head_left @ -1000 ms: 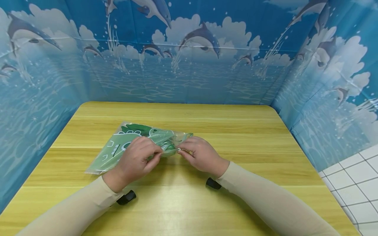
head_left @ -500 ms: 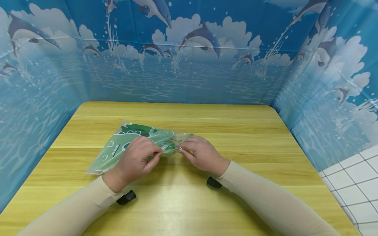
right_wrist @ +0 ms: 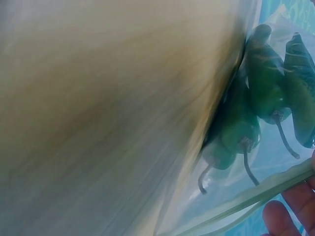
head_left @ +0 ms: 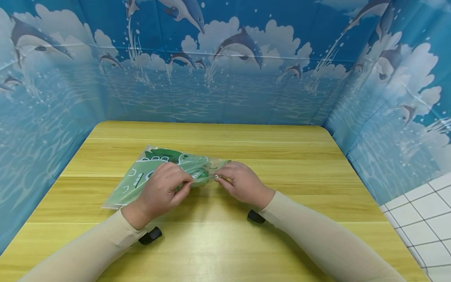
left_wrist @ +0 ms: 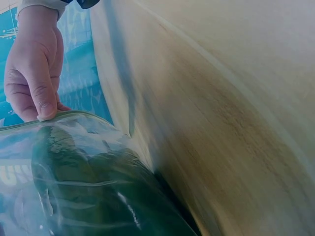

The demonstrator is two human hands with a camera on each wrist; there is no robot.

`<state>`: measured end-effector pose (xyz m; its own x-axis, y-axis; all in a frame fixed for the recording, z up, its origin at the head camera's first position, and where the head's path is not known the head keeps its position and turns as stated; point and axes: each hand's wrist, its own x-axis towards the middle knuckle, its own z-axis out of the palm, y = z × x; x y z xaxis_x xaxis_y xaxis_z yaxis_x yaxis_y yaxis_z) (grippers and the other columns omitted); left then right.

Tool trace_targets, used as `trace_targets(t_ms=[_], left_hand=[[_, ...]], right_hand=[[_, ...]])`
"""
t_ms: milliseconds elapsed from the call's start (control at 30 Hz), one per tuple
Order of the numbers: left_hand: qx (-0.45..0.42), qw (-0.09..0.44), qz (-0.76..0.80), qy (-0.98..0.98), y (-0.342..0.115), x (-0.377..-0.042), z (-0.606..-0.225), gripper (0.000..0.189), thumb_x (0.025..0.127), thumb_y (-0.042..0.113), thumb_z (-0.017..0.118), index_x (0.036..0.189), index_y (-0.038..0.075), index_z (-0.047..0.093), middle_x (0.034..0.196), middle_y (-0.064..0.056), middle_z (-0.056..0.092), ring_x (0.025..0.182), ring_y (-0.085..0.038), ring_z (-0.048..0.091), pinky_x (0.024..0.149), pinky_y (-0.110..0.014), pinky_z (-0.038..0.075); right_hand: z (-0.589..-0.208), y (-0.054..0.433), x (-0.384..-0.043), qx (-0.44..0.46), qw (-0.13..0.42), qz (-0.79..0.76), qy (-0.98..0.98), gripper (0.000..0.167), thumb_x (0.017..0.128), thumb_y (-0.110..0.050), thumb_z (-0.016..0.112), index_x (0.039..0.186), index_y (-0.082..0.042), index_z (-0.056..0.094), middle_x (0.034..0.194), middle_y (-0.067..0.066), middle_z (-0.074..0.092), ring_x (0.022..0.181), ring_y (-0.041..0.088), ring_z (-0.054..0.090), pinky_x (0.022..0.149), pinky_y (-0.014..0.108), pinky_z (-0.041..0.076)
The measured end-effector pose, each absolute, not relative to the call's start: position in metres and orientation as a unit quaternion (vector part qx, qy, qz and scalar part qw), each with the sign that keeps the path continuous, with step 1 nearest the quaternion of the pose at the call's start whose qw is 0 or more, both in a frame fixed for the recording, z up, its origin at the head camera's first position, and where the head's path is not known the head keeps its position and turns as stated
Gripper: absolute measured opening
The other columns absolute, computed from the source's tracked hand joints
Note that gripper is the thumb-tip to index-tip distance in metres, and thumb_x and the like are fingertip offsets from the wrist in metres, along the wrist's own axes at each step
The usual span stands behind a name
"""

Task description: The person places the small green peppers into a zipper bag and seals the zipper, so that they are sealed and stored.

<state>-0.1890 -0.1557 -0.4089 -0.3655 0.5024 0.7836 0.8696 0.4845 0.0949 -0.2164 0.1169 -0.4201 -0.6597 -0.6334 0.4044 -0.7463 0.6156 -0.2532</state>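
Observation:
A clear zip bag printed with a green cartoon dinosaur lies left of centre on the table, its right end lifted. Several green peppers with stems show through the plastic in the right wrist view. My left hand pinches the near edge of the bag between thumb and fingers. Farther right along the same edge, my right hand pinches a small white zip slider. The bag's green zip strip runs below the pepper stems.
The yellow wood-grain table stretches out around the bag. A blue dolphin-print curtain encloses its back and sides. White floor tiles show at the right. Black wrist cameras hang under both wrists.
My right hand has shifted slightly right along the bag's edge, with the white slider between its fingers. The left hand and most of the bag have stayed nearly still.

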Motion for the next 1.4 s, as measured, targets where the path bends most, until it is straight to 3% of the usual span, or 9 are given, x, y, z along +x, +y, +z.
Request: trace_targets(t_ms=[533, 733, 1400], left_hand=[[-0.441, 0.367, -0.259, -0.777, -0.1545, -0.1891, -0.4087, 0.014, 0.098, 0.012, 0.058, 0.091, 0.014, 0.071, 0.077, 0.004, 0.066, 0.076, -0.017, 0.059, 0.072, -0.039, 0.049], [-0.444, 0.375, -0.255, -0.773, -0.1534, -0.1889, -0.4074, 0.01, 0.093, 0.009, 0.061, 0.091, 0.013, 0.07, 0.077, 0.004, 0.066, 0.076, -0.017, 0.059, 0.071, -0.04, 0.05], [-0.437, 0.36, -0.256, -0.783, -0.1558, -0.1857, -0.4062, 0.025, 0.106, 0.02, 0.052, 0.091, 0.013, 0.071, 0.078, 0.003, 0.067, 0.077, -0.017, 0.06, 0.073, -0.038, 0.049]], right_hand=[[-0.4202, 0.1195, -0.2178, 0.382, 0.129, 0.198, -0.893, 0.013, 0.102, -0.02, 0.071, 0.109, -0.015, 0.082, 0.107, -0.003, 0.079, 0.106, 0.017, 0.074, 0.098, 0.038, 0.059], [-0.4226, 0.1207, -0.2197, 0.382, 0.128, 0.196, -0.894, 0.014, 0.103, -0.02, 0.07, 0.109, -0.014, 0.082, 0.109, -0.002, 0.08, 0.109, 0.019, 0.074, 0.1, 0.04, 0.058], [-0.4205, 0.1231, -0.2195, 0.371, 0.126, 0.174, -0.904, 0.016, 0.103, -0.021, 0.07, 0.112, -0.014, 0.081, 0.11, 0.0, 0.08, 0.107, 0.018, 0.074, 0.101, 0.041, 0.058]])
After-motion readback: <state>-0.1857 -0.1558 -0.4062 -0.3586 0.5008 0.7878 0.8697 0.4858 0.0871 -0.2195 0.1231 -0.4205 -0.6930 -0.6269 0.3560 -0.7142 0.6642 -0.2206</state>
